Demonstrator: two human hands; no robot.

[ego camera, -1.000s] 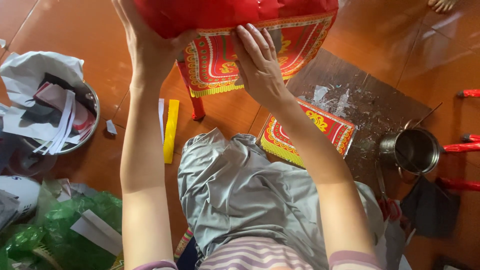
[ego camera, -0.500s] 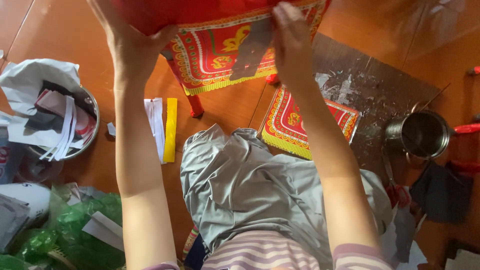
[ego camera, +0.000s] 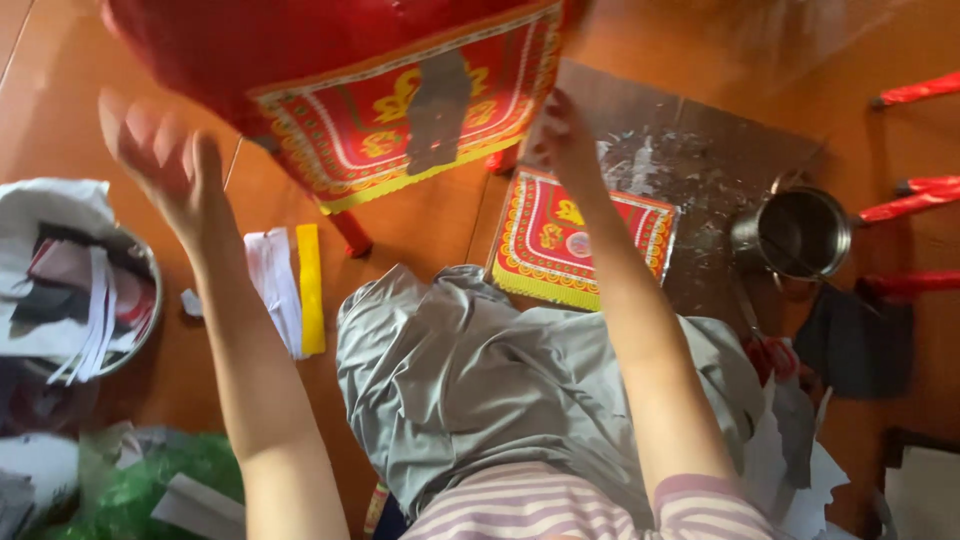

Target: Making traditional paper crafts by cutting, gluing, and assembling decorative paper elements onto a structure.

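Right grip [ego camera: 562,128] (fingers blurred) touches red panel [ego camera: 400,105] edge.

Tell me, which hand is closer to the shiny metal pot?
Right. The right hand is up by the red patterned panel, left of the metal pot. The left hand is far across on the other side.

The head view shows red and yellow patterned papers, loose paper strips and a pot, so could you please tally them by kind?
Red and yellow patterned papers: 2, the big raised sheet and the flat sheet on the floor.
Loose paper strips: 2, the white strip and the yellow strip.
Metal pot: 1.
Total: 5.
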